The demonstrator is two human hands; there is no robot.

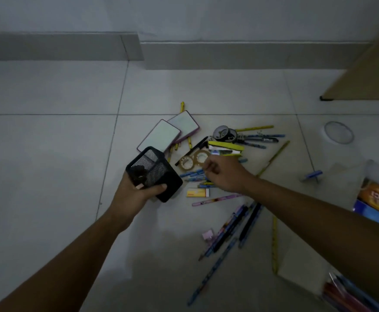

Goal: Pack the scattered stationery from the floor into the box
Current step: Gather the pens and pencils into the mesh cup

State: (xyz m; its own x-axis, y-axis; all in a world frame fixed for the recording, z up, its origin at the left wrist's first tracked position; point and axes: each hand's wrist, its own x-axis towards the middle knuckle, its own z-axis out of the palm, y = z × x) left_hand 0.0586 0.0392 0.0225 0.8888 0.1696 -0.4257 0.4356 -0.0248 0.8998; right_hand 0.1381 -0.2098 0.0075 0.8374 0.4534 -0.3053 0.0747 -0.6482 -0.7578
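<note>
My left hand point(136, 194) grips a black mesh pen holder point(153, 173), tilted, with a small dark thing inside. My right hand point(225, 174) hovers over the pile with fingers curled, fingertips close to two brown tape rolls point(194, 161); whether it pinches anything is unclear. Scattered on the floor are two small whiteboards point(168, 134), a yellow stapler point(225, 148), a patterned tape roll point(224, 132), a yellow eraser box point(197, 192), and several pens and pencils point(231, 228). The box point(377, 199) lies at the right edge, holding coloured packets.
A grey skirting and wall run along the back. A wooden furniture panel point(368, 70) stands at the upper right. A round floor drain cover point(338, 132) sits right of the pile. A blue clip point(312, 175) lies near the box. Bare tiles extend to the left.
</note>
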